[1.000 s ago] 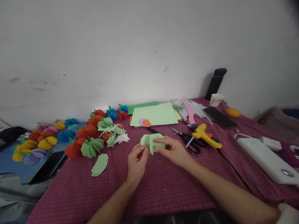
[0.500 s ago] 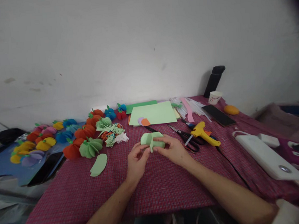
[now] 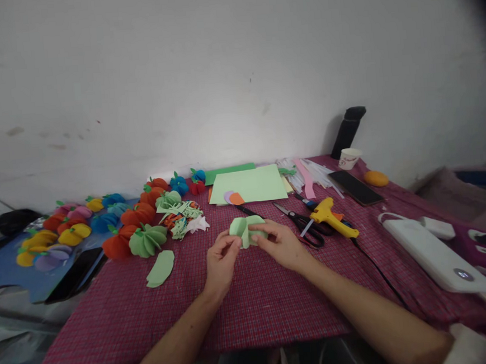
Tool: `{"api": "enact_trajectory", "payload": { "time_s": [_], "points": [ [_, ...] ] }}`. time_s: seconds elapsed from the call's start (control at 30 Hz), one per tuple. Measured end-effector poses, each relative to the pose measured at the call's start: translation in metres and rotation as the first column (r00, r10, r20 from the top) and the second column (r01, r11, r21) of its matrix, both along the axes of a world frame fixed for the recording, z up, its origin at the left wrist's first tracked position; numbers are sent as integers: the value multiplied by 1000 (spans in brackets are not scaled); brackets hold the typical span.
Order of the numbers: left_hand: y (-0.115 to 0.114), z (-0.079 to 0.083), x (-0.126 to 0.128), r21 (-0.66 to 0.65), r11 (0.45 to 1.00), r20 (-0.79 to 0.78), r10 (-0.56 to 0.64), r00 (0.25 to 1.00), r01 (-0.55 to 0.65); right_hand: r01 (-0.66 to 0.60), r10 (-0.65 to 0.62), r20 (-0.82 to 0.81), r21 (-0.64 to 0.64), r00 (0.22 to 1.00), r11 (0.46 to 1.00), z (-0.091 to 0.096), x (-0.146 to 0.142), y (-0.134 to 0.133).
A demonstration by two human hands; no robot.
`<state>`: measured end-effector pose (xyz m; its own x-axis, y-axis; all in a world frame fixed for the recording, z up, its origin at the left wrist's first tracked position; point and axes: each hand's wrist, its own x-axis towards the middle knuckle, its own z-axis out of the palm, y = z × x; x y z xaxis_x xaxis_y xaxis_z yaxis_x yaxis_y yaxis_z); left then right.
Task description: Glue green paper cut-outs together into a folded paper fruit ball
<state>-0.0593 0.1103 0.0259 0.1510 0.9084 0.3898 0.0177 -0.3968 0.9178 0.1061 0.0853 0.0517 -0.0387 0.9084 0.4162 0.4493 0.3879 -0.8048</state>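
Between my two hands, above the middle of the table, is a light green folded paper piece [image 3: 244, 230] with several rounded leaves standing apart. My left hand [image 3: 223, 261] pinches its left side between thumb and fingers. My right hand [image 3: 282, 245] grips the right side, thumb in front and fingers behind. A small stack of light green half-round paper pieces [image 3: 160, 268] lies on the cloth to the left. Just beyond it sits a finished light green paper pumpkin [image 3: 148, 240] beside an orange paper pumpkin [image 3: 119, 243].
Black scissors [image 3: 303, 222] and a yellow glue gun [image 3: 330, 217] lie right of my hands. Light green sheets [image 3: 247, 185] are behind them. Paper scraps [image 3: 182, 217] lie left. A white power bank [image 3: 440, 256], a phone [image 3: 356, 187] and a paper cup [image 3: 349, 158] are at the right.
The leaves of the green paper piece have spread slightly differently, and my fingers have shifted a little on it. The surrounding things have stayed put.
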Motion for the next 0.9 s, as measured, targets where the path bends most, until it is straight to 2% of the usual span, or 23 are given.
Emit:
{"api": "enact_trajectory", "payload": {
  "time_s": [0.2,0.4,0.7,0.9],
  "points": [
    [-2,0,1,65,997,-64,32,997,-28,0,0,-6,-27,1000,1000,-1,-1,0],
    [-6,3,2,129,990,-146,70,987,-51,-10,10,0,12,1000,1000,-1,-3,-2],
    [-7,5,1,178,981,-187,106,977,-73,-32,32,31,-20,999,999,1,-2,-2],
    [-13,6,4,326,941,-278,191,941,-95,-12,12,-55,-11,998,1000,-11,-2,5]
  ]
}}
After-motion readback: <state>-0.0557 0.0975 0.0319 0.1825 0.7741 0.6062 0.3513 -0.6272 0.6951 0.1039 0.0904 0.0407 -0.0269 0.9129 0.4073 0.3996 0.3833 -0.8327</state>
